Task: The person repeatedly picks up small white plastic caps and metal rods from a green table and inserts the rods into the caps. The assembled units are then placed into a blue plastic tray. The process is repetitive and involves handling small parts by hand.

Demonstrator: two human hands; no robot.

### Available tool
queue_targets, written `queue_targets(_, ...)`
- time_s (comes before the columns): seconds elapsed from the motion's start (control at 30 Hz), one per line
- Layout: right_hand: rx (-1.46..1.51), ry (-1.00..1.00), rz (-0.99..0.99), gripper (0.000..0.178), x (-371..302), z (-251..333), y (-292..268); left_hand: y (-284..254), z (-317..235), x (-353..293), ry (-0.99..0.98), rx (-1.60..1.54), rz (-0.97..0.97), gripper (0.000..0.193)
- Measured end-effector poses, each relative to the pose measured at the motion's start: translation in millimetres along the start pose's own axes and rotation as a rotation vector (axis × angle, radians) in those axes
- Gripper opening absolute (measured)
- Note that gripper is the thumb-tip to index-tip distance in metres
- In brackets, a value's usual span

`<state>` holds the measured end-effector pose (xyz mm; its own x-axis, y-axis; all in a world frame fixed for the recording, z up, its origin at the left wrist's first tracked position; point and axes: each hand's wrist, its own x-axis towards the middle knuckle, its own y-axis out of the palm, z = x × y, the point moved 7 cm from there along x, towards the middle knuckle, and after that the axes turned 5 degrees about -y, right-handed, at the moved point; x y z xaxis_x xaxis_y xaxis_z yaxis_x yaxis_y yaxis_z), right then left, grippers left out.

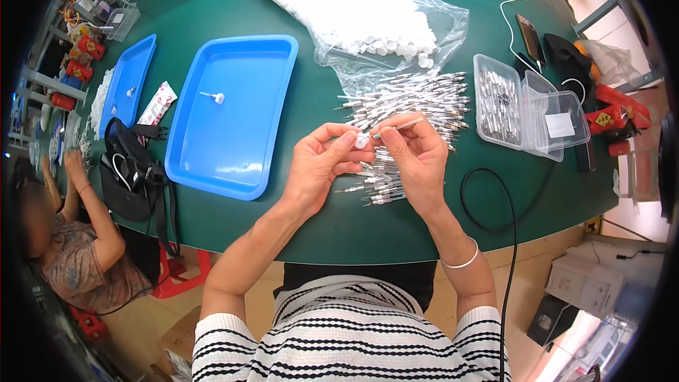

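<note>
Over green desk (325, 237), in from near edge: left hand (311, 170) pinches small round white plastic-looking cap (362, 141); right hand (422, 166) grips slim pale rod (409, 124), end at cap.

White piece (362, 141) partly hidden, plastic bag (444, 22) cropped

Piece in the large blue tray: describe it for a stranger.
The large blue tray lies on the green table, left of the left hand. In its upper half, find the piece: white head, thin stem pointing left. It lies alone, unlike the heaped rods.
</note>
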<state>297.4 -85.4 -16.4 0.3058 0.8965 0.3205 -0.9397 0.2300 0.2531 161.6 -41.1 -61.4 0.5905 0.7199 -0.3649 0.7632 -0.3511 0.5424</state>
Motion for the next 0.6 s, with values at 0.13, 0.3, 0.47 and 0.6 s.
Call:
queue_targets(0.13, -0.024, 0.019, 0.006, 0.007, -0.4, -1.2, 0.3, -2.3, 2.8, 1.2, -0.049, -0.001, -0.010, 0.020)
queue_targets(0.3, -0.016, 0.029, 0.001, 0.007, -0.7, -2.3, -0.4, -1.9, 6.8, 0.3, -0.096, -0.060, 0.022, 0.019)
queue_targets(0.47, -0.160, 0.001, -0.029, 0.009, -1.8, -2.0, -3.0, -4.1, 11.6, 1.0, -0.126, -0.112, 0.027, 0.018)
queue_targets(0.6, -0.199, -0.039, -0.020, 0.011, -1.3, -1.4, -2.8, -1.8, 9.4, 0.5, -0.140, -0.107, 0.018, 0.018)
